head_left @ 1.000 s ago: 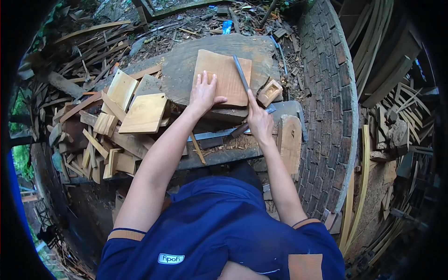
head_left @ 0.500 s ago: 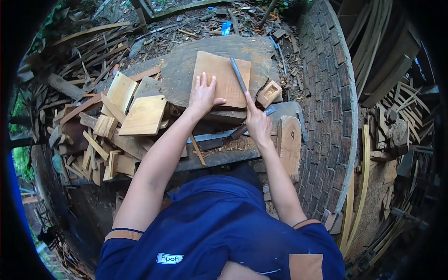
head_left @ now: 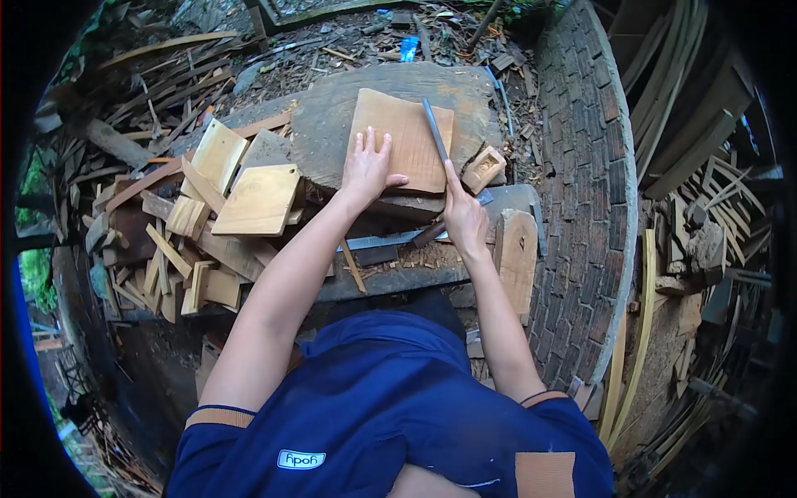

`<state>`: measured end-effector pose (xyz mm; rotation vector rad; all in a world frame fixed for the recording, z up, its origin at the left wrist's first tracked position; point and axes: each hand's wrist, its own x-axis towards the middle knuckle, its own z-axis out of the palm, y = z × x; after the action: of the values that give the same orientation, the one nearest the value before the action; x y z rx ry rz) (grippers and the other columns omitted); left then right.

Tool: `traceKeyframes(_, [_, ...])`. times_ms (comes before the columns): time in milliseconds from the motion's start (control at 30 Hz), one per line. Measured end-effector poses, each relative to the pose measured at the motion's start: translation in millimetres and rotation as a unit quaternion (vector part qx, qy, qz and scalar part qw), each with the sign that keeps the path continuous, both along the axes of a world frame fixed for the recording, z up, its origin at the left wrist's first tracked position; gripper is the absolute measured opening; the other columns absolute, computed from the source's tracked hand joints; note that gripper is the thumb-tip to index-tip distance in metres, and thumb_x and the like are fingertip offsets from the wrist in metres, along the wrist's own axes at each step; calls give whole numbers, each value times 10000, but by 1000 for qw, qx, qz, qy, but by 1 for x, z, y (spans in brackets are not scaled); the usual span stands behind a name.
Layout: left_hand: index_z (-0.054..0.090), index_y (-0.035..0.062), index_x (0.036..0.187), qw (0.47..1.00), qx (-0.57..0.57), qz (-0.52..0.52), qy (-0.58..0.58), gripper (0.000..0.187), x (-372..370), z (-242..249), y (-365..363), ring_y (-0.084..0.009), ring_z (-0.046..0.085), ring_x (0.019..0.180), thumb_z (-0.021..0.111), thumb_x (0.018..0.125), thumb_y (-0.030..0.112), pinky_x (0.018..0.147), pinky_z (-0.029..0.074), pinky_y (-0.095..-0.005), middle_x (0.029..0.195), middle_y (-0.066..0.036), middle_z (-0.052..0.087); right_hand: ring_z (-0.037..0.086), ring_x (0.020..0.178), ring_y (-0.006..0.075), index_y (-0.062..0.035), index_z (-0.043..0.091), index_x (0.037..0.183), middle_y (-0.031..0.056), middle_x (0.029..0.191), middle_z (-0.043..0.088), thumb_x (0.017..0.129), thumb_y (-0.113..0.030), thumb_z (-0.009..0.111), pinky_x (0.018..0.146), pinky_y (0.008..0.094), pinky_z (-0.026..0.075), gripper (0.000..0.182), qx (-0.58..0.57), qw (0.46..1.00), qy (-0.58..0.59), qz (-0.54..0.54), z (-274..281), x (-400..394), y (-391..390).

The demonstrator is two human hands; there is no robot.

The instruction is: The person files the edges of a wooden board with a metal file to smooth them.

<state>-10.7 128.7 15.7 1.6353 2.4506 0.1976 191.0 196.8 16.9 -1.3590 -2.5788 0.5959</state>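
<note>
A flat, squarish wooden board (head_left: 411,137) lies on a large weathered wood slab. My left hand (head_left: 365,173) presses on the board's near left part, fingers spread. In my right hand (head_left: 466,220) is a long dark metal file (head_left: 433,126), gripped at its near end with the forefinger stretched along it. The file lies slantwise across the board's right side, its far end near the board's far edge. The handle is hidden in my palm. Just right of the board sits a small hollowed wood block (head_left: 484,168). A brown-handled tool (head_left: 429,235) lies below my right hand.
Cut boards, one with a hole (head_left: 257,201), and loose offcuts heap up on the left. A rounded wooden piece (head_left: 516,259) leans by the brick wall (head_left: 581,191) on the right. A thin stick (head_left: 353,267) lies near the bench's front edge. Scrap wood covers the ground behind.
The view has shifted slightly, so the scene sits a little further right. The file's far end has moved slightly toward the board's right edge. My left hand stays on the board.
</note>
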Motion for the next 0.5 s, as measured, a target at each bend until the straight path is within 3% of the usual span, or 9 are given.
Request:
traceKeyframes(233, [390,62,1411,1000,-11,19,6,924,5,0,13,-500,361,1310,704,720,589,1010,435,-480,1441,-334,315,644,661,425,-344,391,1428,233,690,636,959,-219,441,601,530,513,488,25,999,-27,3,6,-7,21])
traceKeyframes(267, [391,62,1411,1000,-21,16,16,922,3,-1,15,-506,365,1305,701,722,591,1008,436,-482,1436,-342,316,647,723,438,-375,361,1434,252,775,649,977,-270,428,635,535,514,473,-5,1000,-17,-3,5,-10,26])
traceKeyframes(400, [394,59,1407,999,-24,10,29,915,2,1,17,-514,379,1291,693,728,596,1005,437,-481,1413,-361,334,642,657,435,-362,384,1428,228,687,634,950,-197,459,593,551,510,511,6,1000,15,-7,1,-3,13])
traceKeyframes(500, [396,58,1404,999,-20,16,22,913,3,0,14,-518,382,1286,688,731,601,1004,437,-480,1409,-364,339,639,695,434,-356,369,1436,237,752,644,960,-230,466,619,536,505,502,-14,1000,9,7,2,16,-9])
